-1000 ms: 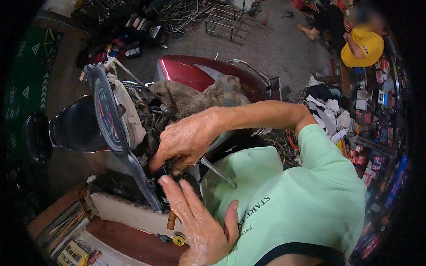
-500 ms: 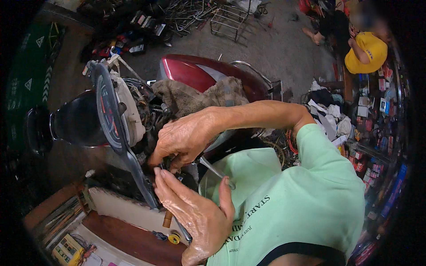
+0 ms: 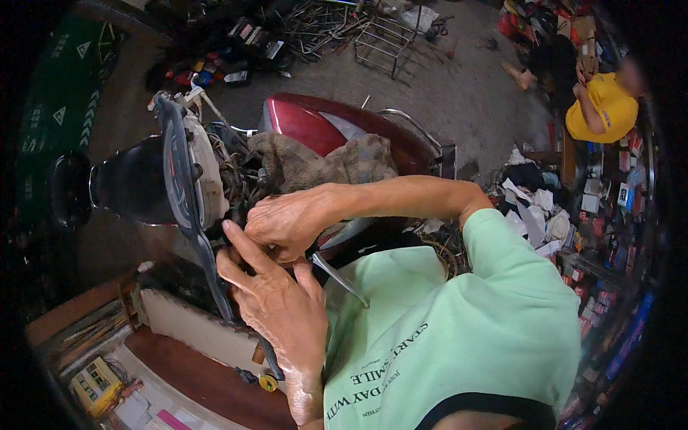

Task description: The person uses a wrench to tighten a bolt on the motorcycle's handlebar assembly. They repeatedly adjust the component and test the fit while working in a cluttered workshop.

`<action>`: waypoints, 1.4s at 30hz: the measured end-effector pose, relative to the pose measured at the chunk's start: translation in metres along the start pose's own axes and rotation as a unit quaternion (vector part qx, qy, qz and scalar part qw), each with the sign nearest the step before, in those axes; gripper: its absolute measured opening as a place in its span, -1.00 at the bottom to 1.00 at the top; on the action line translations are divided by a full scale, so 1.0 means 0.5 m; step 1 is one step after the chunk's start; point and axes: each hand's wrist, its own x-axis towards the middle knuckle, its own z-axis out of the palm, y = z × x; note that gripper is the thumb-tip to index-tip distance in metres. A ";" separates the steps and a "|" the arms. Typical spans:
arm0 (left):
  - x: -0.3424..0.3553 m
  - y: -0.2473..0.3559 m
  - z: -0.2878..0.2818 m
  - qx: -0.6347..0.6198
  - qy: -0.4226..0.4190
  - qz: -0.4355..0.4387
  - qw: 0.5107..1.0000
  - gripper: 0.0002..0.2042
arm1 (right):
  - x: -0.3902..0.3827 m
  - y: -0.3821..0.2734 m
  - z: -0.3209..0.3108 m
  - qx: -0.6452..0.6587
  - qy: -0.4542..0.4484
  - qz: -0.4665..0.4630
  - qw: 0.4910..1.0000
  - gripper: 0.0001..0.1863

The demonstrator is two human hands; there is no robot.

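Note:
My left hand (image 3: pixel 276 315) reaches up from the bottom with its fingers apart, its fingertips at the lower edge of the dashboard with gauges (image 3: pixel 186 179). My right hand (image 3: pixel 283 226) comes across from the right, its fingers curled down among the dark cables (image 3: pixel 233 172) beside that dashboard; what they hold is hidden behind my hands. A metal bar (image 3: pixel 340 279) slants down to the right below my right hand, against my pale green shirt. A brown cloth (image 3: pixel 322 161) is draped over the red motorbike body (image 3: pixel 308 122) just beyond my hands.
Another person in a yellow shirt (image 3: pixel 602 107) sits at the upper right beside cluttered shelves (image 3: pixel 609 244). Metal rods and a rack (image 3: pixel 380 43) lie at the back. A green sheet (image 3: pixel 54 107) is at left. A bench (image 3: pixel 186 365) with a yellow box (image 3: pixel 97 387) stands lower left.
My left hand has moved up and left to the dashboard's edge, beside the right hand. The view has shifted, so the scene behind sits a little lower and further right.

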 end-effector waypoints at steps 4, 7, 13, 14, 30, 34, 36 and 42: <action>0.006 -0.001 0.018 0.027 0.027 -0.015 0.999 -0.14 | -0.003 0.003 0.009 -0.007 0.013 -0.008 1.000 -0.69; 0.007 -0.012 0.032 0.032 0.068 -0.009 0.997 -0.12 | -0.004 -0.003 0.009 -0.011 0.005 0.008 1.000 -0.67; 0.004 -0.007 0.029 0.017 0.093 -0.007 0.995 -0.07 | -0.011 -0.038 0.020 -0.086 0.025 0.011 0.996 -0.69; 0.003 -0.007 0.029 0.013 0.095 -0.008 0.995 -0.06 | -0.010 -0.041 0.018 -0.086 0.024 0.013 0.996 -0.70; 0.008 -0.009 0.049 0.044 0.109 -0.034 0.992 -0.10 | 0.022 -0.021 -0.039 0.002 -0.112 0.050 0.992 -0.52; 0.006 -0.012 0.048 0.032 0.123 -0.030 0.991 -0.11 | 0.014 -0.028 -0.035 -0.055 -0.087 0.039 0.994 -0.55; 0.007 -0.015 0.048 0.015 0.133 -0.017 0.991 -0.10 | 0.005 -0.036 -0.030 -0.070 -0.055 0.046 0.995 -0.60; 0.003 -0.018 0.036 -0.034 0.131 0.029 0.990 -0.14 | -0.067 -0.098 0.006 -0.183 0.154 0.035 0.970 -0.82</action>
